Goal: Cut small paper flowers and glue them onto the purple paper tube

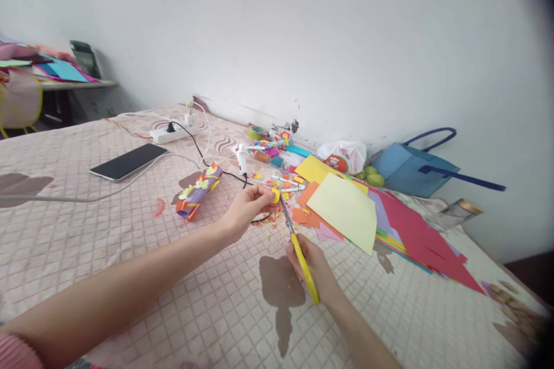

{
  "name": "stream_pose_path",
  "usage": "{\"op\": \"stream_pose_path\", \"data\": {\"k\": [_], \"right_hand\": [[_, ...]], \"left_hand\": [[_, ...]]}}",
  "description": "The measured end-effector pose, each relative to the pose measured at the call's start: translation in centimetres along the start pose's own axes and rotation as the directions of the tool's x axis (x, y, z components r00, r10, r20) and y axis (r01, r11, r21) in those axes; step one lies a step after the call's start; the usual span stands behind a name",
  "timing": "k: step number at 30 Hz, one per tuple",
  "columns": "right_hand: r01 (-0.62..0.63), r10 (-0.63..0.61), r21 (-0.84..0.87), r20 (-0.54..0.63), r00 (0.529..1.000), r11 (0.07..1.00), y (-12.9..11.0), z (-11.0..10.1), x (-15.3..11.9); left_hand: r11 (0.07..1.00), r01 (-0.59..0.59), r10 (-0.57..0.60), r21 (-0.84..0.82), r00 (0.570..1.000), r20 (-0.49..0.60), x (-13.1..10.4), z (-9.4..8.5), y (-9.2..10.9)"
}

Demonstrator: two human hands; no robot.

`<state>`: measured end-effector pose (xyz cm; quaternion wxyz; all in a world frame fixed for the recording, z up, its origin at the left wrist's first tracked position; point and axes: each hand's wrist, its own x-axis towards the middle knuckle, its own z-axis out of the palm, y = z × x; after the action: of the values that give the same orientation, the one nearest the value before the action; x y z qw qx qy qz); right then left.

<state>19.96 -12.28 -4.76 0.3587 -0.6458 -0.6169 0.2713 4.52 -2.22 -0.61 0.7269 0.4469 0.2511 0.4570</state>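
Observation:
My left hand (249,210) pinches a small yellow paper piece (276,195) between thumb and fingertips. Yellow-handled scissors (298,253) are gripped in my right hand (312,268), their blades pointing up and away, with the tips beside the yellow piece. Whether the blades touch the paper is too small to tell. Left of my left hand lies a purple paper roll (199,191) decorated with pale yellow flower shapes and orange strips. Small orange and yellow scraps (277,220) are scattered beneath and beyond my hands.
Coloured paper sheets (344,207) spread to the right, before a blue bag (413,168) and green fruit (373,177). A white glue gun (240,160) stands behind my hands. Left are a tablet-like device (128,162), a power strip (173,134) and cables crossing the cloth.

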Motion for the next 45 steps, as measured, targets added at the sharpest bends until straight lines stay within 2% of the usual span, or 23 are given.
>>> {"op": "stream_pose_path", "data": {"k": [9, 20, 28, 45], "right_hand": [[-0.008, 0.008, -0.012, -0.015, 1.0, 1.0, 0.01, 0.03, -0.01], [0.04, -0.042, -0.046, -0.031, 0.999, 0.998, 0.16, 0.03, 0.03], [0.02, -0.021, -0.06, -0.015, 1.0, 0.998, 0.37, 0.04, 0.09], [-0.031, 0.031, 0.044, -0.004, 0.999, 0.999, -0.48, -0.08, -0.15]], "left_hand": [[1.0, 0.001, -0.001, 0.006, 0.999, -0.034, -0.06, 0.1, -0.01], [1.0, -0.002, 0.002, 0.01, 1.0, -0.03, -0.04, 0.01, -0.09], [1.0, 0.001, 0.0, 0.008, 0.999, -0.039, 0.07, -0.03, -0.24], [1.0, -0.003, 0.003, 0.002, 1.0, -0.03, 0.21, -0.24, -0.48]]}}
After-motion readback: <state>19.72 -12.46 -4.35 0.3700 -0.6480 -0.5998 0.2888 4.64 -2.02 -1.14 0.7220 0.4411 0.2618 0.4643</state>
